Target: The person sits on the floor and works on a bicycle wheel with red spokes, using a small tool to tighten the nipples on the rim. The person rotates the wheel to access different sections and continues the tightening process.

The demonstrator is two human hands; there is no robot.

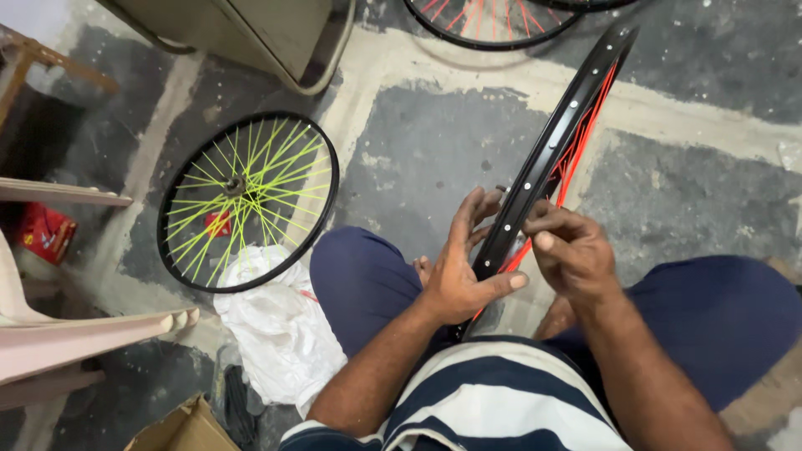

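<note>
While the left hand [458,280] braces the black rim [551,146], right hand [572,250] fingers pinch its red spokes [576,146].

My patched grey concrete floor [434,150] carries a green-spoked wheel [248,202] lying flat, with crumpled white plastic [280,321] touching its near rim.
</note>
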